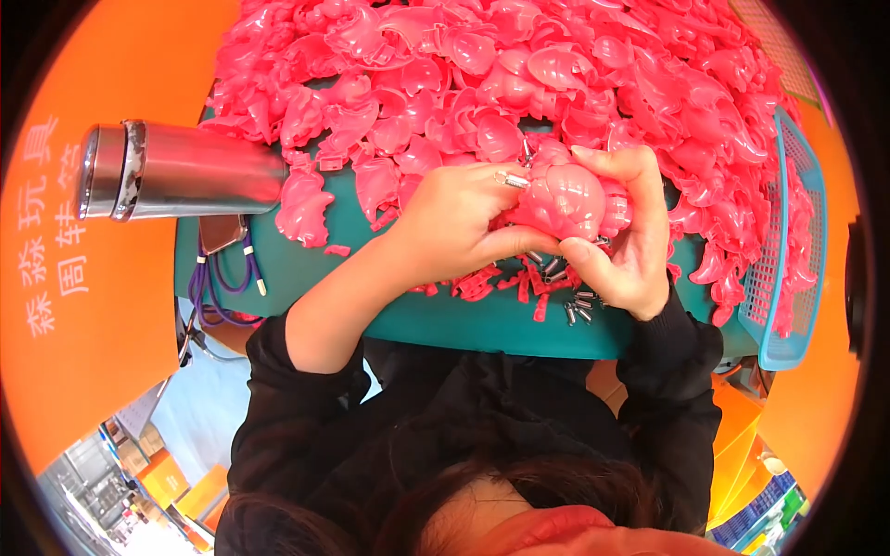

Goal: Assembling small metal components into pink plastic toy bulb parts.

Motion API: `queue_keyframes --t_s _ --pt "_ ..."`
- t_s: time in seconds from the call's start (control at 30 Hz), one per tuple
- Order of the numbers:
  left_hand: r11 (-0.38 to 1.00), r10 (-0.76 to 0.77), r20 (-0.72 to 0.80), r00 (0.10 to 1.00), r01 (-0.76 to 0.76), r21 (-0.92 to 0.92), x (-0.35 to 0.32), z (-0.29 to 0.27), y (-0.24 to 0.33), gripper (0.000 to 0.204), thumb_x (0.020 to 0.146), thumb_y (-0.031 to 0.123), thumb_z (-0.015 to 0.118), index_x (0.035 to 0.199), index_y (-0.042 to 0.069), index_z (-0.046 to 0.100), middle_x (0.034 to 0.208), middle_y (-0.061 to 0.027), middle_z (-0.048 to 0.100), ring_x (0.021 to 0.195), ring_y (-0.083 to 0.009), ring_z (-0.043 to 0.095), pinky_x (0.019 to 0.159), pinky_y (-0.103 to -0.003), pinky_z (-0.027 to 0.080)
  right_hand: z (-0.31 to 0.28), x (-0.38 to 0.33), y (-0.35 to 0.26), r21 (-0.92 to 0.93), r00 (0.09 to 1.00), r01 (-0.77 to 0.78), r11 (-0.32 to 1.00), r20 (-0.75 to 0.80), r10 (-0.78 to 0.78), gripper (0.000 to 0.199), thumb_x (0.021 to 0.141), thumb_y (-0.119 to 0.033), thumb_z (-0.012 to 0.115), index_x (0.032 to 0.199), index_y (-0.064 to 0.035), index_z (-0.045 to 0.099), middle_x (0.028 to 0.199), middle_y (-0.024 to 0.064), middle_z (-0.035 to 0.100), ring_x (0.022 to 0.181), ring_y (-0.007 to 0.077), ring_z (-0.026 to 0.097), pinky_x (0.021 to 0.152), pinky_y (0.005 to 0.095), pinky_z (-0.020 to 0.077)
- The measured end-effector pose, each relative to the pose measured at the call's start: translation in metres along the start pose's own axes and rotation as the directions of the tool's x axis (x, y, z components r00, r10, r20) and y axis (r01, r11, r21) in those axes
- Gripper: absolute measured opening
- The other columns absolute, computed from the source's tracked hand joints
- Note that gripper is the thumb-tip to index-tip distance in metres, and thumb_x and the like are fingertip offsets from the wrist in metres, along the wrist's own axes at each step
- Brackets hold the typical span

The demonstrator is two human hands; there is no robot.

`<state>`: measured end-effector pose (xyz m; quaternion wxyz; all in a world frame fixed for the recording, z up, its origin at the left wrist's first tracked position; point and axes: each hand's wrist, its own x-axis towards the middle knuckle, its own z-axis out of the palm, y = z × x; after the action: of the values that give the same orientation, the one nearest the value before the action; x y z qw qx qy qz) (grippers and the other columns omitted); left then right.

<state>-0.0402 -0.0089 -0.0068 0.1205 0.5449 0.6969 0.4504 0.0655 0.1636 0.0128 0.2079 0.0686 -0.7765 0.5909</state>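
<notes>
Glossy pink plastic shell (563, 199) gripped btwn left hand (451, 222) & right hand (629, 243).

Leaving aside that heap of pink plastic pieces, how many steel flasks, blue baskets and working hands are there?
Steel flask: 1
Blue mesh basket: 1
Hands: 2, left hand and right hand, both gripping one pink piece
Total: 4

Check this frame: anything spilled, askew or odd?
Pink shell parts overflow the table, some hanging in the tilted blue basket. Small metal pins lie loose near the right hand. Nothing looks damaged.
</notes>
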Motion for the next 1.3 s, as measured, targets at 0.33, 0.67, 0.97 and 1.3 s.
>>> queue_keyframes --t_s 0.33,0.67,0.97,1.3 --pt "0.946 0.143 -0.046 0.989 -0.123 0.3 -0.003 0.01 -0.006 0.032 0.068 0.03 0.075 0.087 0.007 0.064 0.078 -0.0053 0.063 0.068 -0.0247 0.061 0.058 -0.035 0.049 -0.003 0.006 -0.009 -0.419 0.982 0.183 0.889 0.13 -0.14 0.053 0.06 -0.03 0.084 0.1 -0.0025 0.064 0.084 0.0123 0.066 0.072 0.0256 0.066 0.065 0.0303 0.0528" --pt "0.951 0.168 -0.066 0.984 -0.144 0.274 0.0 0.004 0.004 0.034 0.067 0.039 0.075 0.078 0.009 0.064 0.069 -0.0037 0.06 0.069 -0.0234 0.059 0.055 -0.034 0.047 -0.008 0.009 -0.018 -0.28 0.985 0.058 0.958 0.171 -0.009 0.049 0.064 -0.03 0.08 0.099 0.0001 0.063 0.088 0.0139 0.067 0.079 0.0285 0.068 0.071 0.0326 0.0525" --pt "0.762 -0.025 -0.374 0.927 0.259 0.594 -0.016 -0.03 0.039 0.031 0.079 0.026 0.07 0.102 0.006 0.063 0.091 -0.0115 0.066 0.082 -0.0268 0.064 0.069 -0.034 0.051 -0.063 0.015 -0.021 -0.638 0.829 -0.141 0.757 -0.495 -0.262 0.039 0.086 -0.029 0.065 0.108 0.0035 0.061 0.102 0.0152 0.065 0.097 0.0195 0.061 0.083 0.0267 0.0461" --pt "0.518 -0.411 -0.372 0.832 0.549 0.656 -0.111 -0.068 0.022 0.042 0.079 0.018 0.068 0.118 0.009 0.056 0.108 -0.0104 0.06 0.103 -0.0307 0.056 0.087 -0.039 0.045 -0.209 -0.023 0.015 -0.703 0.674 -0.699 0.127 -0.708 -0.209 0.061 0.086 -0.049 0.059 0.122 -0.0008 0.054 0.115 0.0248 0.059 0.107 0.0386 0.057 0.089 0.041 0.0448"
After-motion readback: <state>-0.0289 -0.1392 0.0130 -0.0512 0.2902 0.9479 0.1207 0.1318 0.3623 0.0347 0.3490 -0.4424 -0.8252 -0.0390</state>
